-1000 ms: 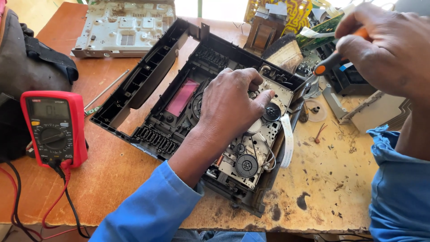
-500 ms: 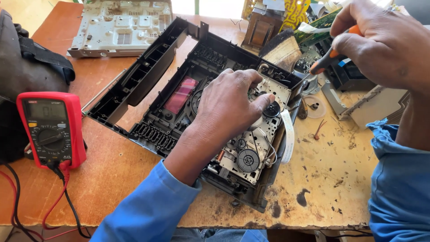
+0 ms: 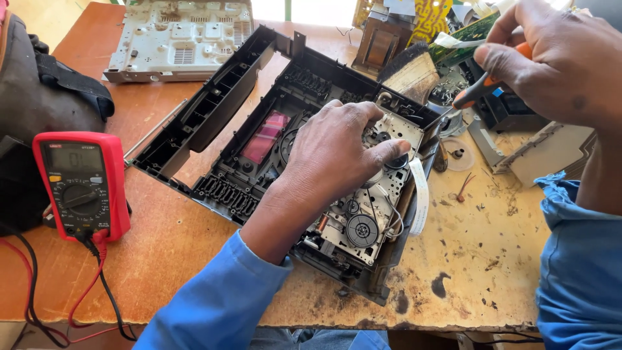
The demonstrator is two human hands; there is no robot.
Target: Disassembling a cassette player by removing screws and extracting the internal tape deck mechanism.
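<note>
Left hand [image 3: 337, 152]: it lies palm down on the metal mechanism [image 3: 363, 207] inside the black chassis [image 3: 220, 129]. The fingers are bent and spread over the top of the mechanism, pressing on it; they do not close around any part.
Right hand [image 3: 551, 61]: it is raised at the upper right, above the clutter, well apart from the left hand. The fingers are clenched around the orange handle of a screwdriver [image 3: 483, 87].
Screwdriver: only a short part of the handle shows under the fingers. Its long axis is tilted, and the free end points down and to the left, toward the far right corner of the chassis. Whether the tip touches something, I cannot tell.
Chassis: an open black plastic frame, lying flat on the worn wooden table [image 3: 479, 259]. Its long axis goes diagonally, from the upper left to the lower right, and the lower right corner is near the front edge of the table.
Mechanism: it sits in the right half of the chassis, with round wheels visible and a white ribbon cable [image 3: 421, 204] hanging at its right side.
Pink part [image 3: 265, 136]: it is inside the chassis, just left of the left hand.
Multimeter [image 3: 81, 185]: red, on the table at the left, well apart from the chassis, with red and black leads.
Metal cover [image 3: 181, 39]: grey, at the far edge, behind the chassis.
</note>
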